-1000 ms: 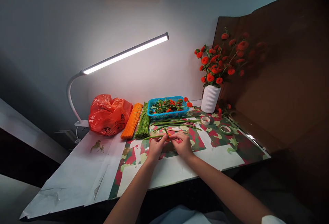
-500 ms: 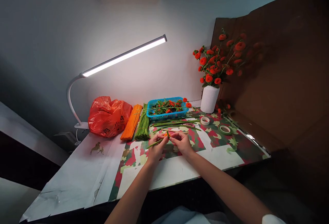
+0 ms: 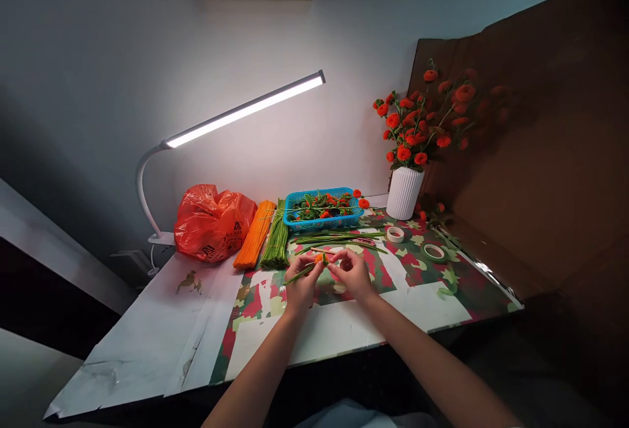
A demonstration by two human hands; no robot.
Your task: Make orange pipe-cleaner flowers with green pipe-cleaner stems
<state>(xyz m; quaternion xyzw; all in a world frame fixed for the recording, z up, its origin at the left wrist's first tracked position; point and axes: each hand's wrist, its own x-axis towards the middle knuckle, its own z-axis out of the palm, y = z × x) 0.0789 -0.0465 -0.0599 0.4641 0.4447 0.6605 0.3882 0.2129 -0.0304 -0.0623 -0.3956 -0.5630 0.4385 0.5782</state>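
Over the middle of the table, my left hand is closed on a small orange pipe-cleaner flower, whose green stem slants out to the left past the palm. My right hand meets it from the other side, thumb and forefinger pinched at a short green piece beside the orange part. Fingertips hide much of the flower. Just beyond the hands lie loose green pipe cleaners and a thin pinkish stick.
Orange pipe cleaners and green pipe cleaners lie bundled beside a red plastic bag. A blue basket holds finished flowers. Rightward are white tape, green tape and a white vase of flowers. A lamp shines above.
The whole view has shifted slightly right and down. Both hands keep their hold at the flower; the green piece by the right fingertips sits at a slightly different angle.
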